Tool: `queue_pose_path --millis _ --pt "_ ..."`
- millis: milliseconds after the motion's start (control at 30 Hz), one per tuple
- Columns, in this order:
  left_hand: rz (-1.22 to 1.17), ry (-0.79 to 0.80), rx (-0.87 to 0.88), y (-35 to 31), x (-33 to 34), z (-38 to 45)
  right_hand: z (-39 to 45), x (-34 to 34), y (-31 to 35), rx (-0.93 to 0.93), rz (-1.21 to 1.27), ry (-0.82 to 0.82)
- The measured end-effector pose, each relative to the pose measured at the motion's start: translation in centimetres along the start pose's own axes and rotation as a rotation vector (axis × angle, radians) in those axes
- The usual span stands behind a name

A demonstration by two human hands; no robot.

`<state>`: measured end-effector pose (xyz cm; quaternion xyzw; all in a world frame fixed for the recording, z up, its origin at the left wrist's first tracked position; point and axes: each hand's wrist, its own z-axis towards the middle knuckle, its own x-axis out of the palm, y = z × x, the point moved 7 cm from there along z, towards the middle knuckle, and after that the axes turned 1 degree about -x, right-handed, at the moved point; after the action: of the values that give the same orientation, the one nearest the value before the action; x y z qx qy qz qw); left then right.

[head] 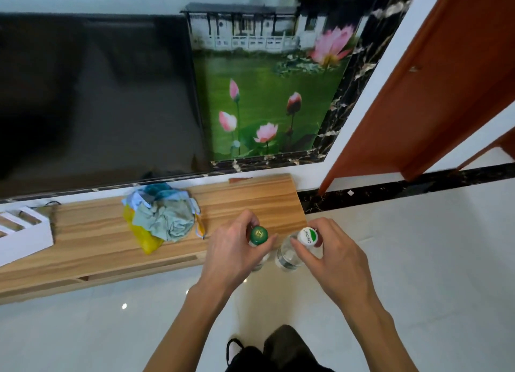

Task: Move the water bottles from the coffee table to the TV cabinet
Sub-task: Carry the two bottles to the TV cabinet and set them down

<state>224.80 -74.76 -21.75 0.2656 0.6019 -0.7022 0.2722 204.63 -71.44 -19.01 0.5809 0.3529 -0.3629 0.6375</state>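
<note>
both bottles are off the coffee table already (table not in view) & carried over to the tv cabinet [250, 201], so the haul is mostly done, placing is what's left. left hand [234, 249] pinches the green-cap bottle [258, 235] by its neck, thumb & fingers curled round just under the cap; right hand [331, 249] does the same w/ the white-cap bottle [306, 236], fingertips closed on the cap. both bottles hang upright at the near right end of the cabinet; can't tell if either base touches the wood yet, the white-cap one looks partly past the near edge, over the floor. free wood lies far of the bottles, right of the cloth bundle [164, 218] w/ a yellow bag under it. white box [22, 232] sits far left. my guess: set both down further in, let go, then check for more bottles back at the table
</note>
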Motion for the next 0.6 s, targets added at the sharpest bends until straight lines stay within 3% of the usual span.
queue_pose_path --millis 233,600 --pt "0.047 -0.004 -0.083 3.5 1.8 7.9 9.7 2.0 -1.5 -0.005 0.011 0.057" --pt "0.181 0.039 -0.221 8.6 6.6 20.9 26.1 8.6 -6.8 0.094 0.093 0.306"
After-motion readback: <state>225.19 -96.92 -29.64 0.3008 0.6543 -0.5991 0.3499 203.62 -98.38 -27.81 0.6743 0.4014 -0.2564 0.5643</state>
